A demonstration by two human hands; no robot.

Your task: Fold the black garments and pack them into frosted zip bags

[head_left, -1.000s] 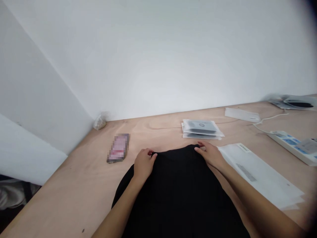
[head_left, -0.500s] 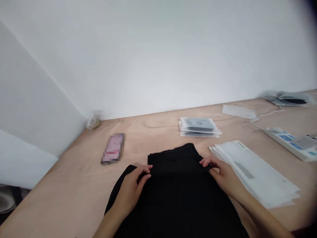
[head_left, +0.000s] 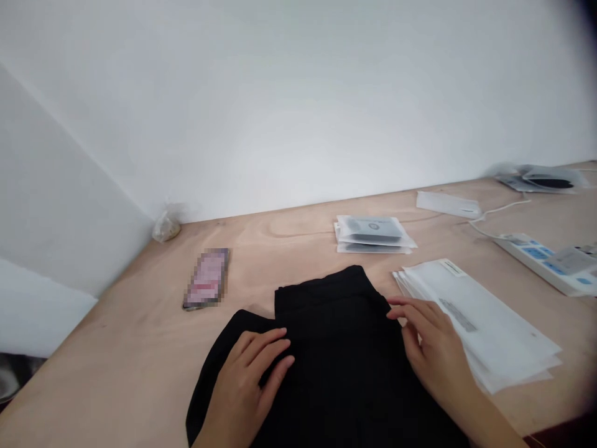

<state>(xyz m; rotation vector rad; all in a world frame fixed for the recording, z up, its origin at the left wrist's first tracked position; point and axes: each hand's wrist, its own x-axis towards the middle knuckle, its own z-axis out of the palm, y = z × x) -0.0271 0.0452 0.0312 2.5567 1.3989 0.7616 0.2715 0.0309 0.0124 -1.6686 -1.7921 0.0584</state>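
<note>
A black fabric garment (head_left: 345, 367) lies spread on the table in front of me, its upper end narrower and squared off. Its exact kind cannot be made out. My left hand (head_left: 254, 373) rests on its left side, fingers stretched out and slightly apart over the cloth. At the right edge is my right hand (head_left: 431, 342), with the fingertips touching the cloth and the thumb apart from them. The garment's lower end runs out of view at the bottom.
Right of the garment lies a stack of white translucent bags (head_left: 480, 323). Behind it are small packaged items (head_left: 373, 233). A phone (head_left: 206, 278) lies to the left. A power strip (head_left: 545, 264) with a white cable and a white packet (head_left: 448, 204) are farther right. A wall (head_left: 298, 106) bounds the table's back.
Both hands have loosened from a pinch on the cloth. My left hand now lies flatter and lower, and my right hand's fingers have straightened. The view has shifted slightly.
</note>
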